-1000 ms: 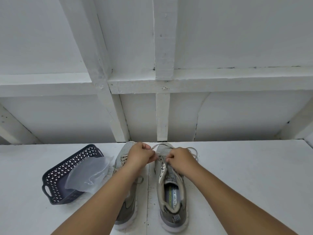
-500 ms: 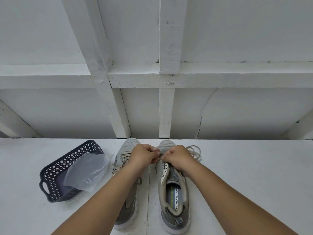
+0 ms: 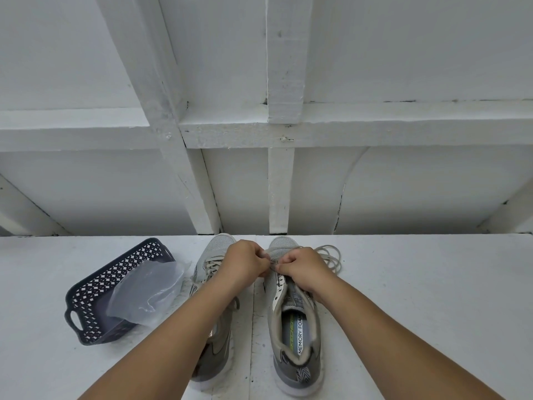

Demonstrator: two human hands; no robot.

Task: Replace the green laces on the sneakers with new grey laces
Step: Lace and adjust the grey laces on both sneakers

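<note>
Hands, left (image 3: 247, 262) and right (image 3: 303, 268), each grip pinching lace (image 3: 330, 256) at the right sneaker's (image 3: 291, 319) toe eyelets; judgement: pull both ends evenly.

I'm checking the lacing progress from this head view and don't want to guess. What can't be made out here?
- Lace at the right sneaker front eyelets: hidden by the left hand and right hand.
- Left sneaker midsection and heel: covered by the left forearm.
- Basket contents: masked by the cloudy plastic bag.
- Loose lace colour: too pale to tell grey from green.
</note>
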